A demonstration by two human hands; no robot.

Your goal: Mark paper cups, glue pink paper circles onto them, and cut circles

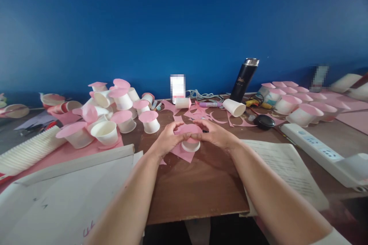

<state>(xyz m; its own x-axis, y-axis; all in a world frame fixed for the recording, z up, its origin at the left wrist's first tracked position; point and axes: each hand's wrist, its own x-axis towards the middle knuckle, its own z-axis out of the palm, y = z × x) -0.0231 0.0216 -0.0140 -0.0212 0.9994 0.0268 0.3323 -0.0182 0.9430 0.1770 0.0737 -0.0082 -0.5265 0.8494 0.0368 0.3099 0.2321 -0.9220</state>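
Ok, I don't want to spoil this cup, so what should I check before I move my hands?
1. Pink paper disc over the white paper cup: ok, on top.
2. Left hand and right hand at the disc: ok, both touch it.
3. Disc's underside well seated: cannot tell, hidden.
4. Brown tabletop free of paper by the cup: not ok, pink paper lies there.
5. Power strip apart from the right forearm: ok.
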